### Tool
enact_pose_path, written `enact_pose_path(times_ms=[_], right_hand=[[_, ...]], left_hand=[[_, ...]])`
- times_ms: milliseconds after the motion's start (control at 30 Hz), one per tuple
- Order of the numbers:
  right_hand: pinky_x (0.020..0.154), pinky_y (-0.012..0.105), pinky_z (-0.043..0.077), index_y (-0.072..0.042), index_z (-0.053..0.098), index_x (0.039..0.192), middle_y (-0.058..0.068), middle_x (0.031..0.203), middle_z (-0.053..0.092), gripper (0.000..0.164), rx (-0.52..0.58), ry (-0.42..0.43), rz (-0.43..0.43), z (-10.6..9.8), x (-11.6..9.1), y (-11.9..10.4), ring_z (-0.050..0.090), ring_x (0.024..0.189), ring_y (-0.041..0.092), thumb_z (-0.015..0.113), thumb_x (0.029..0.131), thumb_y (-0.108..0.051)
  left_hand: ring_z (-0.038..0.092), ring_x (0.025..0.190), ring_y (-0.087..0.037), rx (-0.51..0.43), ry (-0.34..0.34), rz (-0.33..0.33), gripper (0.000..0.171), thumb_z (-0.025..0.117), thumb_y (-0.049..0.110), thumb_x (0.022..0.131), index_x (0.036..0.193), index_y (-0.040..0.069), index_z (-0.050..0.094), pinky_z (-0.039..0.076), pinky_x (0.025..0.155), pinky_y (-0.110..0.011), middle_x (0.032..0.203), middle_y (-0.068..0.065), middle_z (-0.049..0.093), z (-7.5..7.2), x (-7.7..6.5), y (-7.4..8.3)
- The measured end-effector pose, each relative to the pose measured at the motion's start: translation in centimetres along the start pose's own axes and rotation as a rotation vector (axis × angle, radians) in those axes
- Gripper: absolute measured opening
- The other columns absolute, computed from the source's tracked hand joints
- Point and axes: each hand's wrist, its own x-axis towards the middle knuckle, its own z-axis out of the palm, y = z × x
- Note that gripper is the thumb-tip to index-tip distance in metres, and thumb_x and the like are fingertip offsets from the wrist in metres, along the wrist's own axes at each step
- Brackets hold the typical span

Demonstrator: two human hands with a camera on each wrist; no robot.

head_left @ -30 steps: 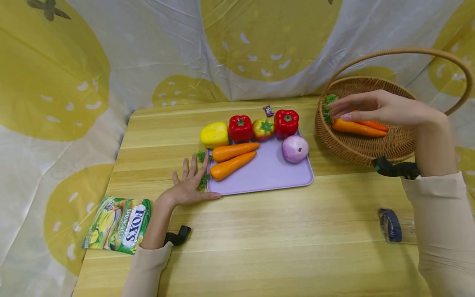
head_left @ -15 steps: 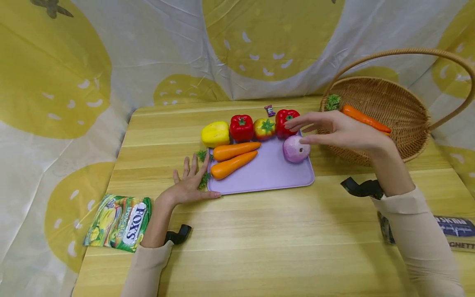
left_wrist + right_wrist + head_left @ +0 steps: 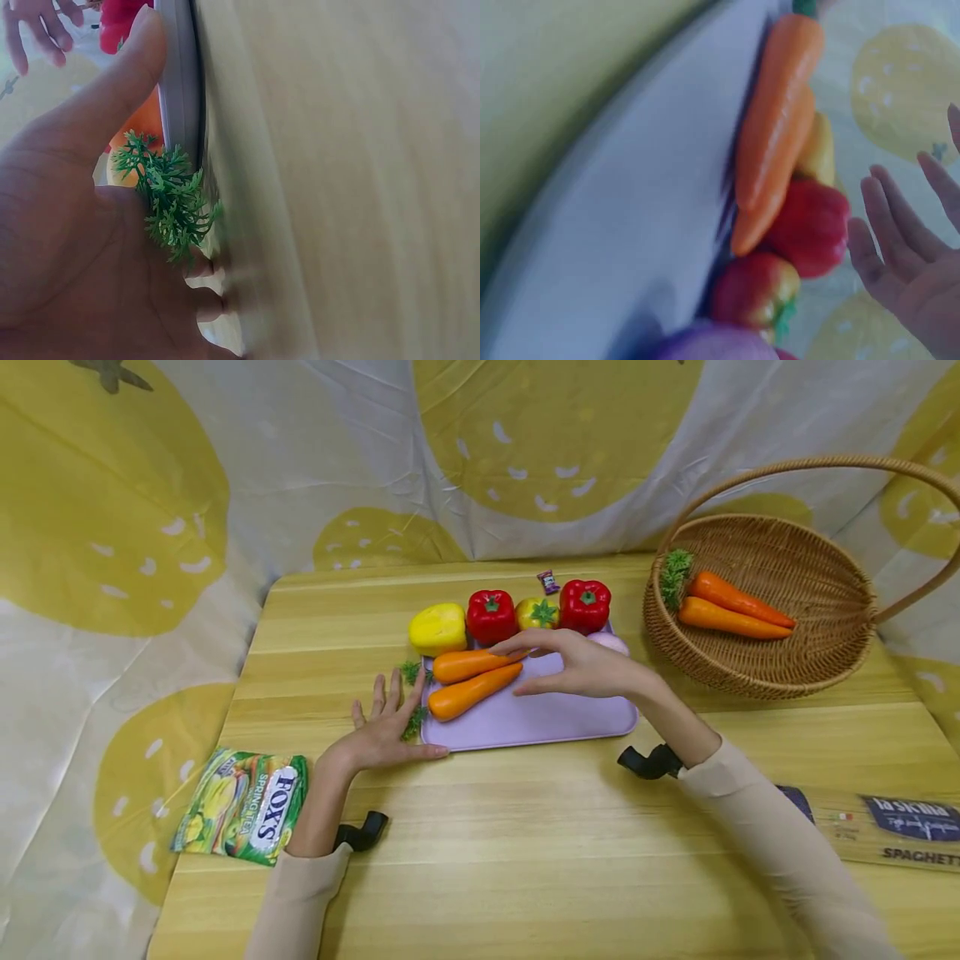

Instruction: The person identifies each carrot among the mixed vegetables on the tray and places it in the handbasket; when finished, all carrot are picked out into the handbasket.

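My left hand (image 3: 381, 735) lies with spread fingers at the left edge of the lilac tray (image 3: 577, 720), its thumb along the rim and the green carrot tops (image 3: 176, 191) beside the palm. Over the tray reaches my right hand (image 3: 581, 664), fingers extended, holding nothing. Its fingertips overlap the tips of two orange carrots, the upper carrot (image 3: 459, 666) and the lower carrot (image 3: 468, 695). Behind them sit a yellow pepper (image 3: 438, 629), a red pepper (image 3: 491, 617), a red-and-yellow tomato (image 3: 537, 612) and another red pepper (image 3: 585, 604). A purple onion (image 3: 712, 345) is partly hidden by my right hand.
At the right stands a wicker basket (image 3: 757, 672) with a tall handle, holding two carrots (image 3: 731, 617). A Fox's candy bag (image 3: 243, 806) lies front left, a spaghetti pack (image 3: 885, 831) front right. One small wrapped candy (image 3: 548, 582) rests behind the peppers.
My right hand has moved left from over the basket, past the onion, to above the tray near the carrots. Both carrots in the basket now show fully. The left hand has stayed put.
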Motion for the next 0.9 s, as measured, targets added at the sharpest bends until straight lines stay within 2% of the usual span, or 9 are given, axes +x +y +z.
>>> enact_pose_path(times_ms=[100, 333, 533, 767, 900], right_hand=[[0.118, 0.055, 0.041, -0.011, 0.062, 0.142, 0.010, 0.145, 0.062, 0.053, 0.035, -0.007, -0.040, 1.4, 1.2, 0.4, 0.056, 0.135, 0.033, 0.080, 0.092, -0.020], [0.124, 0.047, 0.036, -0.007, 0.065, 0.140, 0.006, 0.146, 0.064, 0.050, 0.057, -0.023, -0.093, 3.8, 3.5, 1.2, 0.051, 0.143, 0.025, 0.079, 0.092, -0.011], [0.125, 0.045, 0.035, -0.007, 0.066, 0.139, 0.007, 0.147, 0.063, 0.052, 0.041, -0.037, -0.116, 4.8, 4.7, 1.3, 0.050, 0.145, 0.025, 0.081, 0.089, -0.007], [0.123, 0.043, 0.038, -0.010, 0.068, 0.137, 0.003, 0.143, 0.066, 0.049, -0.002, -0.036, -0.084, 5.2, 5.4, 1.5, 0.053, 0.141, 0.023, 0.080, 0.090, -0.010], [0.124, 0.043, 0.037, -0.011, 0.068, 0.137, 0.003, 0.141, 0.068, 0.047, -0.009, -0.041, -0.072, 5.4, 5.7, 1.7, 0.053, 0.141, 0.024, 0.079, 0.091, -0.009]], left_hand=[[-0.035, 0.154, -0.042, -0.003, 0.004, -0.006, 0.127, 0.069, 0.076, 0.082, 0.164, 0.034, -0.018, -0.023, 0.113, -0.078, 0.168, -0.019, -0.031, 0.2, 0.3, -0.5], [-0.038, 0.153, -0.037, -0.014, 0.014, -0.014, 0.131, 0.065, 0.087, 0.074, 0.161, 0.041, -0.021, -0.025, 0.113, -0.075, 0.168, -0.014, -0.032, 0.8, 1.1, -1.5], [-0.037, 0.153, -0.036, -0.003, 0.026, -0.002, 0.127, 0.064, 0.086, 0.077, 0.160, 0.044, -0.022, -0.023, 0.113, -0.077, 0.168, -0.013, -0.033, 0.9, 1.0, -1.5], [-0.036, 0.153, -0.043, -0.042, 0.009, 0.019, 0.128, 0.068, 0.080, 0.080, 0.164, 0.035, -0.018, -0.024, 0.109, -0.081, 0.168, -0.020, -0.031, 0.2, 0.1, -0.3], [-0.034, 0.153, -0.044, -0.012, -0.003, -0.002, 0.125, 0.069, 0.073, 0.085, 0.164, 0.031, -0.018, -0.022, 0.111, -0.080, 0.168, -0.021, -0.030, 0.0, -0.2, 0.2]])
